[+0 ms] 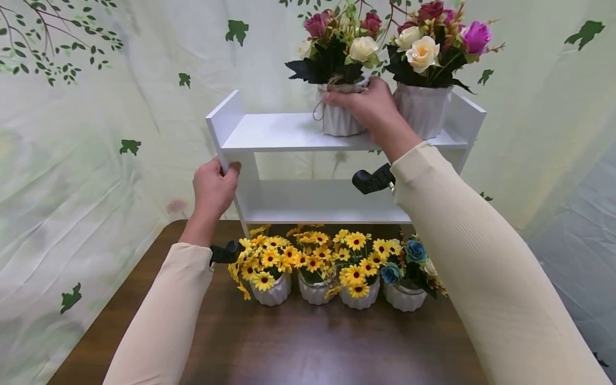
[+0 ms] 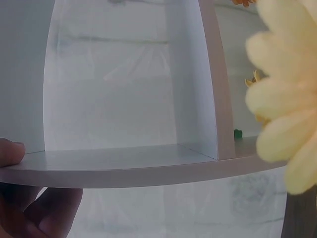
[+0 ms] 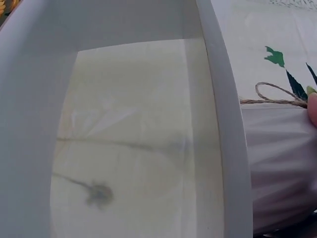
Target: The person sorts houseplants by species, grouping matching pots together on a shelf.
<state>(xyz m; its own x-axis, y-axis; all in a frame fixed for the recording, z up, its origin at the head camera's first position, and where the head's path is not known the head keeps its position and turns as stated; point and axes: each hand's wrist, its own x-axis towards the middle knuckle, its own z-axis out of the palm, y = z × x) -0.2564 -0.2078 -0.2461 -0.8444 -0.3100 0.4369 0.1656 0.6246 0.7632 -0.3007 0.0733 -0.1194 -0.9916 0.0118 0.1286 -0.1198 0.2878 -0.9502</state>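
Observation:
My left hand (image 1: pixel 215 184) grips the left side panel of a white two-tier shelf (image 1: pixel 269 128). In the left wrist view, its thumb and fingers (image 2: pixel 54 210) lie on either side of the panel's edge. On the upper tier, my right hand (image 1: pixel 375 109) holds a white ribbed flowerpot (image 1: pixel 339 118) near its rim, thumb toward the front. That pot carries dark red and cream artificial roses (image 1: pixel 363 49) and a twine bow. In the right wrist view, a fingertip (image 3: pixel 313 108) shows beside the twine. A similar pot (image 1: pixel 423 109) with cream, red and magenta roses stands just right.
On the brown table (image 1: pixel 308 347), a row of white pots lines up before the shelf's foot. Several hold yellow daisies (image 1: pixel 356 262); one at the right end holds blue roses (image 1: pixel 415 251). A leaf-printed cloth (image 1: pixel 130 96) hangs behind.

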